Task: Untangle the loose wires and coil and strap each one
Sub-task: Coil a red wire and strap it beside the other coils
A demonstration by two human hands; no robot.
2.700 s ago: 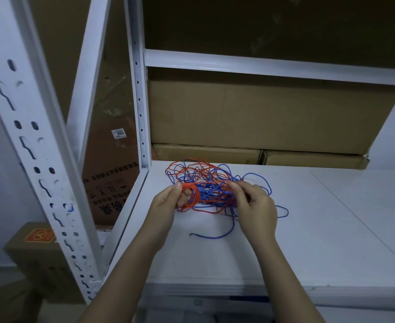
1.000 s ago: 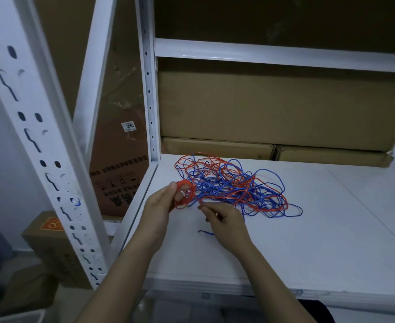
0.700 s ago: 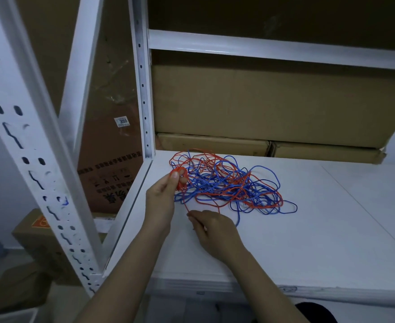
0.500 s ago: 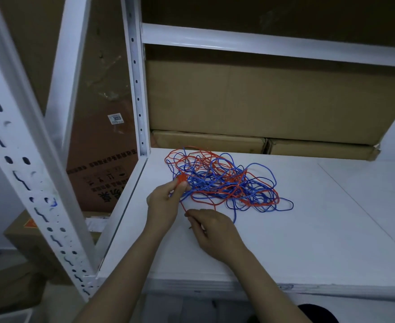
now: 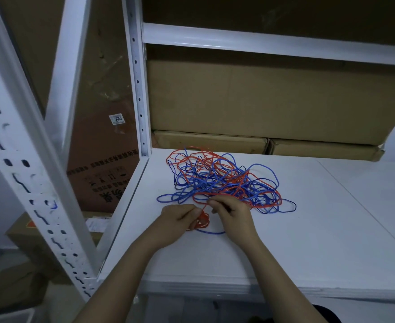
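— So where do the wires sit?

— Mostly in a loose tangle (image 5: pixel 222 180) of red and blue strands on the white shelf (image 5: pixel 308 229), toward its back left corner, just in front of the flat cardboard boxes (image 5: pixel 210 142) under the large box (image 5: pixel 261 101).

— And the hands?

— Both are at the near edge of that tangle. The left hand (image 5: pixel 177 221) has its grip closed on a small red coil (image 5: pixel 203 220), pinched between thumb and fingers just above the shelf surface. The right hand (image 5: pixel 232 212) is right beside it, its grip narrow, thumb and forefinger pinching a red strand (image 5: pixel 205 206) that runs from the coil up toward the tangle.

— Are the hands touching?

— Nearly; the coil and the strand lie between them.

— Anything of the blue wire near them?

— A blue loop (image 5: pixel 211 232) curves on the shelf under the two hands, and further blue loops spread left and right of the heap.

— What frames the scene?

— A white slotted upright (image 5: pixel 28 183) stands at the near left, and another upright (image 5: pixel 138 89) rises at the shelf's back left corner, with a brown carton (image 5: pixel 103 159) beyond it carrying a label that reads 3055.
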